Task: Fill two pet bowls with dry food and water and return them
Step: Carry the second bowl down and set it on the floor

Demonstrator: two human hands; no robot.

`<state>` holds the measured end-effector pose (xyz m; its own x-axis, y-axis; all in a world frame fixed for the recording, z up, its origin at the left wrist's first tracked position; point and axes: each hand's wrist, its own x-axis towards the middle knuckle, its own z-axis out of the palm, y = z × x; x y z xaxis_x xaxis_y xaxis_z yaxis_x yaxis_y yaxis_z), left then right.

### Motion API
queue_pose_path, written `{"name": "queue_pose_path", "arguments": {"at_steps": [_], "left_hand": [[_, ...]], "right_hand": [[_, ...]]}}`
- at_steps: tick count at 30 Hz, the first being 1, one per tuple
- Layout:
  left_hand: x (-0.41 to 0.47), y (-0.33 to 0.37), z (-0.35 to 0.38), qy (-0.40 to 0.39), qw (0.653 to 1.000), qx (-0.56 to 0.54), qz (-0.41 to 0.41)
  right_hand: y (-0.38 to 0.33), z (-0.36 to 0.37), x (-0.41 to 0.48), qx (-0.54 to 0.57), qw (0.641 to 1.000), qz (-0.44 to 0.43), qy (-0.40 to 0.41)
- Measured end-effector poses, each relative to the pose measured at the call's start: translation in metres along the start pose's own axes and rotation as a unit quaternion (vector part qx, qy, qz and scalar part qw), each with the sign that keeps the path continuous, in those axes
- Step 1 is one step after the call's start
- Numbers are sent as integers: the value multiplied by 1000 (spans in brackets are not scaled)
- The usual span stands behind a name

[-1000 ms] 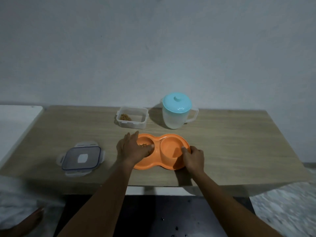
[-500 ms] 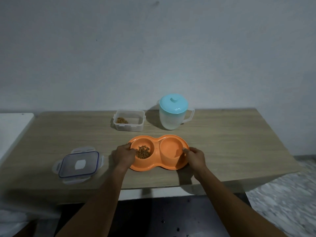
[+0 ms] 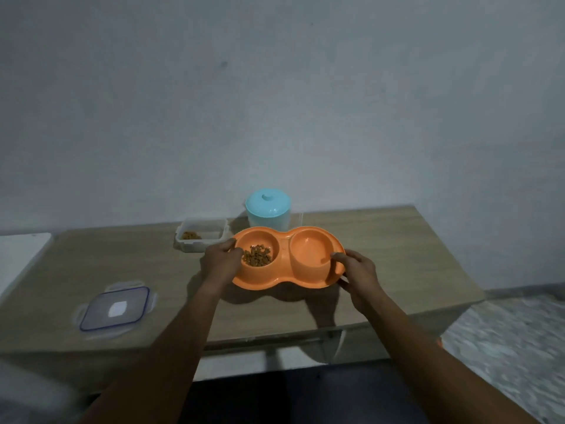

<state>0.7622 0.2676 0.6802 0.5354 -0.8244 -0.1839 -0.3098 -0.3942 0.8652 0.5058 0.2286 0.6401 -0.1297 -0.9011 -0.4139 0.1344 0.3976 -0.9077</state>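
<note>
Both arms reach forward; the left hand (image 3: 222, 261) and the right hand (image 3: 354, 270) grip the ends of the orange double pet bowl (image 3: 287, 257) above the wooden tabletop (image 3: 397, 255), before a plain grey wall (image 3: 275, 102).

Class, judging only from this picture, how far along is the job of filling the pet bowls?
Done: dry food lies in the double bowl's left cup. In hand: left hand and right hand grip its ends. Left: returning it; whether the right cup holds water is unclear.

Orange double bowl (image 3: 287, 264) with kibble (image 3: 257, 256), both hands' grip
</note>
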Motion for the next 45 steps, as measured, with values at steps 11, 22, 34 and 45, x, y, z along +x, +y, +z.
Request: {"name": "queue_pose_path", "arguments": {"at_steps": [11, 22, 34, 45], "left_hand": [[-136, 145, 148, -40, 995, -12, 90], [-255, 266, 329, -152, 974, -55, 160], [-275, 325, 530, -253, 955, -53, 147], [-219, 333, 729, -294, 950, -59, 83]], "right_hand": [[-109, -240, -37, 42, 993, -99, 57], [-175, -484, -50, 69, 965, -155, 202], [-192, -659, 41, 40, 947, -121, 296], [-183, -764, 183, -5, 950, -34, 311]]}}
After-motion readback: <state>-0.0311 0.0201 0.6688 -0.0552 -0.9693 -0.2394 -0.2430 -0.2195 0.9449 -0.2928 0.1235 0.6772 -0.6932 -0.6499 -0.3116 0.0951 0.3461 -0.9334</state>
